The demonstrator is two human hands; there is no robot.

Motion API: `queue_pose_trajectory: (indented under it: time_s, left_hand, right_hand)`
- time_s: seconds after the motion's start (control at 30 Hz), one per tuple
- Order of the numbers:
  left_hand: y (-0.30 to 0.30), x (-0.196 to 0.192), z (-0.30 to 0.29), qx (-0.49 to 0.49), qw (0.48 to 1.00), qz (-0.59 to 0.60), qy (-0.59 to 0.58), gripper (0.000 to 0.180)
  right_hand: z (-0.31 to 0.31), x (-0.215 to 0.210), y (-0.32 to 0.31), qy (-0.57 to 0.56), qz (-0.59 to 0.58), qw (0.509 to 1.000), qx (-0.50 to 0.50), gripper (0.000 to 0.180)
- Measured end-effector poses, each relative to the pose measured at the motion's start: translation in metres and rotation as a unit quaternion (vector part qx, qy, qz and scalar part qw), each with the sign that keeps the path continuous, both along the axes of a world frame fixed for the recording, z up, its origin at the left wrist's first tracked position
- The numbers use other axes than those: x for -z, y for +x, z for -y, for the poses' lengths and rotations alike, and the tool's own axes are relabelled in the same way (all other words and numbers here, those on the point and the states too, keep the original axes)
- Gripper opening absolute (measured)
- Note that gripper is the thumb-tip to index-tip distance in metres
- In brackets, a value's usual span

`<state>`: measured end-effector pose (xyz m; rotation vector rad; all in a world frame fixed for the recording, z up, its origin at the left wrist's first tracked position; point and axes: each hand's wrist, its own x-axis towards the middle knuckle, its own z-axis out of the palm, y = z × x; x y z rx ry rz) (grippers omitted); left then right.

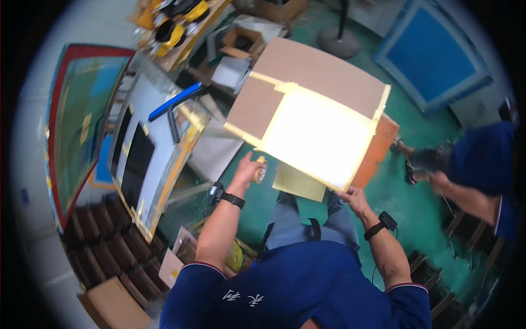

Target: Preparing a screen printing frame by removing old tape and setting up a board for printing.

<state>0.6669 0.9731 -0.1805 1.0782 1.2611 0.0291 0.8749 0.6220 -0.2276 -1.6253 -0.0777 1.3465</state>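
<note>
In front of me is a brown board [323,71] with a brightly lit white rectangle [323,134] on its near right part. Strips of yellow masking tape [268,79] run along the rectangle's borders and the board's edges. My left hand [245,172] is closed around a roll of yellow tape [261,169], just off the board's near edge. At the near right corner, the fingers of my right hand [355,199] pinch the board's taped edge. Beneath the board, a pale yellow sheet or panel [298,182] shows above my legs.
To the left stands a framed screen [137,159] with a blue-edged squeegee [175,101] on it. A red-framed screen [60,126] leans at the far left. A blue screen [433,55] leans at the back right. Another person [482,159] is on the right, near an orange panel [378,151].
</note>
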Motion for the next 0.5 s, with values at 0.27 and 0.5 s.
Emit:
queue_pose_trajectory:
  time_s: [0.27,0.5]
  left_hand:
    - [0.022,-0.004,-0.051,0.186,0.98,0.01,-0.065,0.074]
    - [0.014,-0.076,-0.006,0.472,0.862,0.162,-0.094,0.08]
  right_hand:
    - [-0.005,-0.025,-0.047,-0.052,-0.014,0.989,0.135,0.018]
    - [-0.041,-0.087,-0.082,-0.083,0.323,0.93,0.157,0.046]
